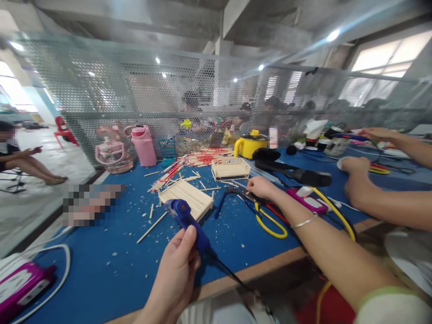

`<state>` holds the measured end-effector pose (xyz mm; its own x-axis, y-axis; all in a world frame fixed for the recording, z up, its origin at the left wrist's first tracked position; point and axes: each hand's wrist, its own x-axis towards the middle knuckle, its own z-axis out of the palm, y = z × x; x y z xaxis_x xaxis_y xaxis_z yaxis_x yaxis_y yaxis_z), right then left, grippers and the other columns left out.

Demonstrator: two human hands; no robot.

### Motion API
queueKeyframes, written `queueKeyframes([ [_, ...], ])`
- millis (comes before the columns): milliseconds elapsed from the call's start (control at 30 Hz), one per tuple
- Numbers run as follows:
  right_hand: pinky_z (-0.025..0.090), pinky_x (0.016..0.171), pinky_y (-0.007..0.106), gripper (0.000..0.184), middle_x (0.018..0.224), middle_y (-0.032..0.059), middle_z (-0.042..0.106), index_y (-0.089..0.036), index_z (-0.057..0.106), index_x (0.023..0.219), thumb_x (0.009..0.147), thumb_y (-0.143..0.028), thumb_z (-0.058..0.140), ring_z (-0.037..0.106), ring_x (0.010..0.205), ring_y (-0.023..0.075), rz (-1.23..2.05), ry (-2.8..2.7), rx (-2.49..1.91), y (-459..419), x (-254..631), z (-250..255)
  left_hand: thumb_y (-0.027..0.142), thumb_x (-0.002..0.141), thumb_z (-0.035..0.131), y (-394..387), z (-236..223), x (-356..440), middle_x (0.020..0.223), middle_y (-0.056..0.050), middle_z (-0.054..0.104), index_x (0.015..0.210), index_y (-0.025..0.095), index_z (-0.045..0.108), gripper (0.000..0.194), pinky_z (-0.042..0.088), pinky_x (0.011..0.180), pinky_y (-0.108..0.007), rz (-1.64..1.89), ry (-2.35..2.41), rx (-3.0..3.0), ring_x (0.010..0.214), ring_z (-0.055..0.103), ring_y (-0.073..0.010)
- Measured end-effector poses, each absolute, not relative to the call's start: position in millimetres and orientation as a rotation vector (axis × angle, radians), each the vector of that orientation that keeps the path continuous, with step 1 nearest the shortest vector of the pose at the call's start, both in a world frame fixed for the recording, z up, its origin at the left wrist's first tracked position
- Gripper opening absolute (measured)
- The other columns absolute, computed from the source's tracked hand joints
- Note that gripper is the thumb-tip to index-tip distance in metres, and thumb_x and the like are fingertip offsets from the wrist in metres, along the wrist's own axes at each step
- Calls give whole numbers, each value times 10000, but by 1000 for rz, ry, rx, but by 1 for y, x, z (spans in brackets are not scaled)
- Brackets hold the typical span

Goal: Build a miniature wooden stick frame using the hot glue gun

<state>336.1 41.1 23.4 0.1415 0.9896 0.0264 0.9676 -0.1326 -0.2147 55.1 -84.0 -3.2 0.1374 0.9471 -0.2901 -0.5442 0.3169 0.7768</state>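
- Blue glue gun (195,223) gripped in my left fingers (189,236): best aimed steadily, stick tray (188,192) at twelve o'clock.
- My right fingers (251,184), two o'clock: narrow, contents I can't tell.

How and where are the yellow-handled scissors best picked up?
Perhaps by the handles of the yellow-handled scissors, from the table's near edge: they lie toward it, metal end pointing away. The right hand seems likeliest, since the left hand grips the blue glue gun.

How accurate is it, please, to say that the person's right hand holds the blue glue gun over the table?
Not quite: the head view shows the left hand, not the right hand, holding the blue glue gun over the table.
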Motion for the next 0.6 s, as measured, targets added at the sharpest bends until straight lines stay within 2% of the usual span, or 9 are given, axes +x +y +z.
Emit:
queueKeyframes([
  [100,476,663,306,256,800,84,670,-123,632,906,931,-267,422,626,752,189,64,-1859,-2159,23,320,35,552,579,785,-85,2,55,512,96,380,769,161,563,488,219,392,-135,1185,886,530,424,300,-30],
  [200,465,640,286,309,801,53,682,-146,581,1065,951,-268,320,626,716,174,12,-1859,-1969,-11,291,49,584,598,753,-83,3,56,537,72,444,740,163,558,485,257,404,-145,1243,908,538,455,370,-46],
  [267,485,646,265,301,814,12,696,-201,569,1121,954,-332,356,639,692,151,48,-1926,-1669,-40,267,56,600,624,725,-83,2,56,541,63,452,711,158,560,480,296,429,-154,1273,893,584,472,389,-54],
  [300,495,657,257,276,860,5,710,-228,589,1106,946,-340,393,659,739,151,51,-1983,-1497,-55,255,59,606,639,710,-83,2,56,540,60,449,710,153,572,479,296,433,-157,1271,887,620,472,384,-54],
  [400,510,728,222,199,961,-6,717,-252,621,1057,923,-243,473,675,857,130,-70,-2032,-1153,-89,226,66,632,694,647,-84,1,56,524,60,418,755,145,622,491,232,412,-160,1239,930,744,450,325,-49],
  [500,519,731,208,191,932,10,717,-224,632,1041,889,-167,530,675,842,120,-214,-2021,-1053,-101,214,68,637,718,617,-86,2,54,497,72,342,765,141,644,499,176,402,-178,1225,1004,862,437,251,-50],
  [600,530,742,228,186,906,25,717,-195,648,1026,871,-143,557,675,815,125,-323,-2007,-1043,-102,214,68,592,709,656,-88,4,54,526,71,334,802,143,662,459,166,409,-194,1250,1050,967,454,227,-56],
])
